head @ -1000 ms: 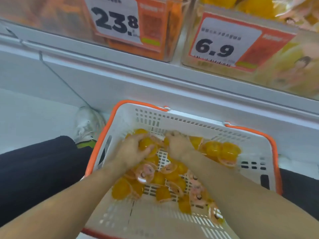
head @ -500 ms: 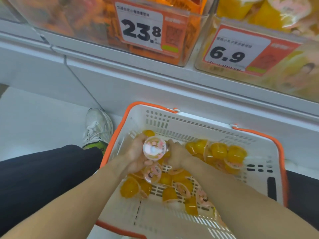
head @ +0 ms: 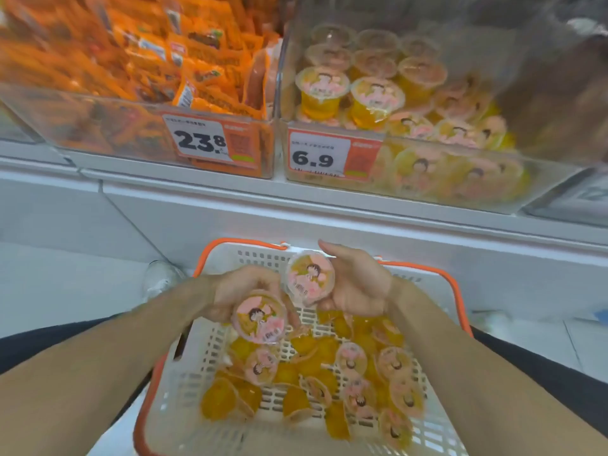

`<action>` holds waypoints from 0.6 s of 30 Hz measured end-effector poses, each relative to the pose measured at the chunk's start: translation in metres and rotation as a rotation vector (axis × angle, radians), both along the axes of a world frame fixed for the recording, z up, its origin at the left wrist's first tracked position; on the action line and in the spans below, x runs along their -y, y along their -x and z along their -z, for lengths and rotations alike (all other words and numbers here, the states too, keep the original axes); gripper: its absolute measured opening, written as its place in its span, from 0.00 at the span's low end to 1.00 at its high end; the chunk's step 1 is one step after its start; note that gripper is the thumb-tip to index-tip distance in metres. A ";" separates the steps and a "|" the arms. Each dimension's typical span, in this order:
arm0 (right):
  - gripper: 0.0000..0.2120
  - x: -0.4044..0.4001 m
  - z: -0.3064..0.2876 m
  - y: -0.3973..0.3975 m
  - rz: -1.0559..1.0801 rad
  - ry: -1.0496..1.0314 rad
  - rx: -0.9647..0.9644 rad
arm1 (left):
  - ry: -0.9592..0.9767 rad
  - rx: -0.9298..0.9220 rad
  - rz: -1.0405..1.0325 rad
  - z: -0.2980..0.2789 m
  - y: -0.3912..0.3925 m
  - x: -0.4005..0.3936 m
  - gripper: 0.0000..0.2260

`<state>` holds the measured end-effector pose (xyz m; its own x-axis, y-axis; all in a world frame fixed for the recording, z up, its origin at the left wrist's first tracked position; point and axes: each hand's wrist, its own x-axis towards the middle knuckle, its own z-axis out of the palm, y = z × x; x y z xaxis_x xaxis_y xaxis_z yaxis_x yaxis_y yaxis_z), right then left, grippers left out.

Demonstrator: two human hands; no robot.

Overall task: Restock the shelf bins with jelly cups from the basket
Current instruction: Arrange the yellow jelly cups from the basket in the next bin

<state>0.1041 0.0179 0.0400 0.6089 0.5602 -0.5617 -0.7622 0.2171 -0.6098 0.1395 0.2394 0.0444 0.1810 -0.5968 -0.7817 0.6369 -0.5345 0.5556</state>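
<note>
Above the white, orange-rimmed basket [head: 214,343], my left hand [head: 230,292] grips a jelly cup [head: 260,319] with its pink lid facing up. My right hand [head: 357,284] holds a second jelly cup [head: 310,278], lid toward me, beside the first. Several more yellow jelly cups [head: 352,358] lie loose in the basket below. The clear shelf bin [head: 460,189] with the 6.9 price tag [head: 317,154] stands above, partly filled with the same cups [head: 376,100].
A neighbouring clear bin [head: 98,133] of orange snack packets, tagged 23.8, sits to the left. A white shelf ledge [head: 296,205] runs between bins and basket. A white shoe [head: 161,279] rests on the floor at the left of the basket.
Both hands rose out of the basket, each with a jelly cup. The view tilted up, bringing the insides of the shelf bins into sight.
</note>
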 end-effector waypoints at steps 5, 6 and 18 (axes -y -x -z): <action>0.15 0.007 -0.071 0.005 -0.031 -0.067 0.154 | -0.015 0.168 0.186 -0.095 -0.010 0.021 0.19; 0.12 0.009 -0.083 0.006 -0.044 -0.061 0.198 | 0.008 0.211 0.180 -0.109 -0.009 0.020 0.17; 0.19 0.046 -0.210 0.006 0.087 0.283 0.536 | 0.183 0.668 0.010 -0.185 -0.014 0.053 0.19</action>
